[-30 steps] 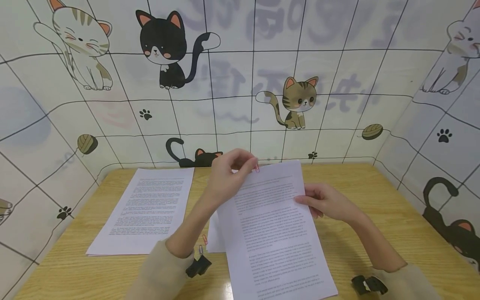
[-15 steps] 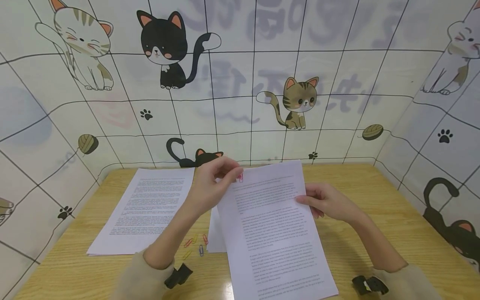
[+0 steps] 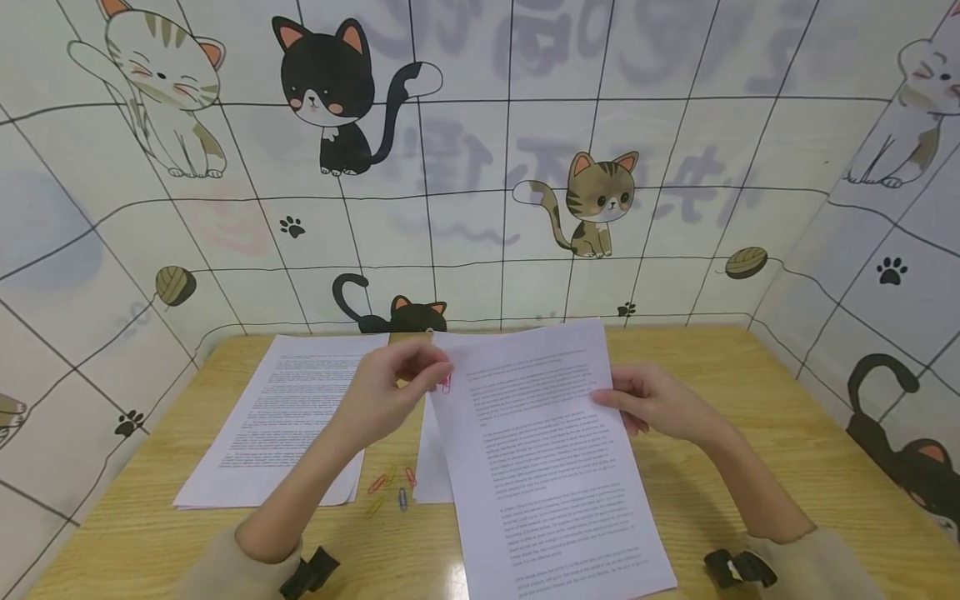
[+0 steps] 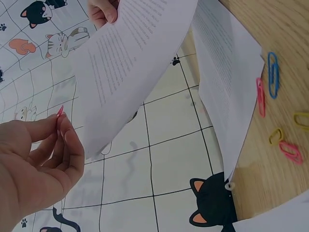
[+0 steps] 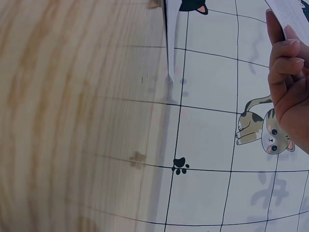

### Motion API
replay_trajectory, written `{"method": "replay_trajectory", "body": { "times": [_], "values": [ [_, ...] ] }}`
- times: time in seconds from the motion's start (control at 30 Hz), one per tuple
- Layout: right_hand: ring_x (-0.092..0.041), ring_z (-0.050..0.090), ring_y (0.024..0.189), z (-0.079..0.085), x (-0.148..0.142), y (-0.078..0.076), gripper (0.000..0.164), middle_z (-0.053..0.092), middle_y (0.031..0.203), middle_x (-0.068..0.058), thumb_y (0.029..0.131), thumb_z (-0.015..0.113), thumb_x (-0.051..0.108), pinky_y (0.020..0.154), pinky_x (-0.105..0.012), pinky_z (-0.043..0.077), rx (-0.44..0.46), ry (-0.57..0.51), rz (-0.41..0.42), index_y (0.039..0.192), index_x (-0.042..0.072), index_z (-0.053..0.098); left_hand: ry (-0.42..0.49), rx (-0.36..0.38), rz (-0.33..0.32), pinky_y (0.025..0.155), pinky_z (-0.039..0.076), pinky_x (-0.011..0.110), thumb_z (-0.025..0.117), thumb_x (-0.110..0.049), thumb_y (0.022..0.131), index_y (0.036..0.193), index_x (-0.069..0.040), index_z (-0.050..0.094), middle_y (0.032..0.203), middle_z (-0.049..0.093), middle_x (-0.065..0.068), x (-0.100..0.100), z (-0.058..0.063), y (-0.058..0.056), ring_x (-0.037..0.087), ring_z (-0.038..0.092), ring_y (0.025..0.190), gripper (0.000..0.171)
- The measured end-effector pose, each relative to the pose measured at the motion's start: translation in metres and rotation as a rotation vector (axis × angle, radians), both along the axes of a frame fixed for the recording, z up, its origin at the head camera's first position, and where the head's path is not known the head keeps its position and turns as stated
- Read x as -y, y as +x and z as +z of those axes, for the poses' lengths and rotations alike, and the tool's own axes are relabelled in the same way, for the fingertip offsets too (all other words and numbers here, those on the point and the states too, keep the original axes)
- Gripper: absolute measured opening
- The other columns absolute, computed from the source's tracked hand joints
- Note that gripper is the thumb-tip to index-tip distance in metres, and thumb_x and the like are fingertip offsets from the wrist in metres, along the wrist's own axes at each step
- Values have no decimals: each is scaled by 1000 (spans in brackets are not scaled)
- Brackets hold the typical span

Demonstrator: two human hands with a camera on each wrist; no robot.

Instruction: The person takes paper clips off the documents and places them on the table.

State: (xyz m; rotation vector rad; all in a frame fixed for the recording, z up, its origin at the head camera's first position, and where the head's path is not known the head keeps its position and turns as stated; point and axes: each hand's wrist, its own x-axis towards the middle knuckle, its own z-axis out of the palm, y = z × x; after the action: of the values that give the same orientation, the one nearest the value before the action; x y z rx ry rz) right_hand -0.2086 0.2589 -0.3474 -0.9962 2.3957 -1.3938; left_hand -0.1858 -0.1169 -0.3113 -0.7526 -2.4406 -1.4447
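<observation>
My left hand (image 3: 386,387) pinches a pinkish-red paper clip (image 4: 60,111) between thumb and fingertips. In the head view the clip lies over the upper left edge of a raised sheaf of printed paper (image 3: 555,450); the left wrist view shows it just off that paper. On the sheaf's right edge, my right hand (image 3: 656,402) grips with the thumb in front and the fingers behind. The sheaf stands tilted, its top leaning away. Only the right hand's curled fingers and a paper corner show in the right wrist view.
Another printed stack (image 3: 288,433) lies on the wooden table (image 3: 750,483) at the left. Partly behind the raised sheaf are more sheets (image 3: 432,467). Several loose paper clips, among them a blue clip (image 3: 402,499), lie between the stacks. A cat-patterned sheet (image 3: 480,233) walls the table.
My left hand has moved left and down along the sheaf's top to its upper left edge, carrying the clip. The loose clips have come into view. My right hand and the sheaf stay put.
</observation>
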Motion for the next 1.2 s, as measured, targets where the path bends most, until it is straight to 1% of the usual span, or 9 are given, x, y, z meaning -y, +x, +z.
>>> {"method": "replay_trajectory", "body": {
  "times": [0.23,0.37,0.43,0.53,0.7,0.83,0.93,1.13,1.2],
  "values": [
    [-15,48,48,1,0,0,16,72,83,-7,103,57,5,42,-21,37,2,8,-17,114,-2,66,-66,40,-19,68,53,29,72,-12,95,98,-9,72,83,69,-3,15,-5,4,12,65,74,4],
    [-15,48,48,2,0,1,15,71,82,-7,103,57,5,42,-21,37,3,13,-25,114,-2,66,-92,52,-47,67,53,28,72,-10,94,95,-7,71,81,69,1,23,-8,7,12,64,72,3],
    [-14,48,48,3,0,1,15,71,82,-7,103,57,5,42,-21,37,4,14,-27,113,-2,66,-108,52,-52,66,52,28,71,-9,94,93,-9,71,81,68,1,27,-10,7,12,63,71,1],
    [-14,48,48,3,1,2,15,71,81,-7,103,57,5,42,-21,37,6,13,-32,112,-2,66,-132,56,-56,65,51,26,71,-7,95,92,-13,70,80,68,0,35,-15,8,11,62,71,7],
    [-14,47,48,3,1,3,15,71,82,-7,103,57,6,42,-21,37,10,12,-34,113,-2,66,-187,119,-73,67,51,26,69,-9,96,93,-13,70,82,67,1,50,-24,8,12,62,72,5],
    [-15,47,48,3,1,2,15,72,82,-7,103,57,5,42,-21,36,9,9,-32,113,-2,66,-234,190,-91,71,54,27,69,-11,97,96,-8,70,85,68,0,60,-31,6,17,65,76,3],
    [-14,47,48,2,1,2,15,72,82,-7,103,57,5,42,-21,36,6,7,-31,113,-2,66,-259,219,-99,73,55,27,69,-9,96,97,-6,70,86,69,-1,66,-37,3,23,67,79,4],
    [-14,47,48,2,1,2,15,72,83,-7,103,57,5,42,-21,36,4,9,-27,113,-2,66,-308,223,-86,70,53,27,71,-11,94,94,-7,70,83,67,-2,76,-49,-1,15,63,75,4],
    [-14,47,48,3,1,2,15,72,83,-7,103,57,5,42,-21,36,7,9,-26,113,-2,66,-313,235,-85,68,53,26,71,-11,94,92,-8,69,81,67,0,79,-52,-1,17,62,74,4]
  ]
}}
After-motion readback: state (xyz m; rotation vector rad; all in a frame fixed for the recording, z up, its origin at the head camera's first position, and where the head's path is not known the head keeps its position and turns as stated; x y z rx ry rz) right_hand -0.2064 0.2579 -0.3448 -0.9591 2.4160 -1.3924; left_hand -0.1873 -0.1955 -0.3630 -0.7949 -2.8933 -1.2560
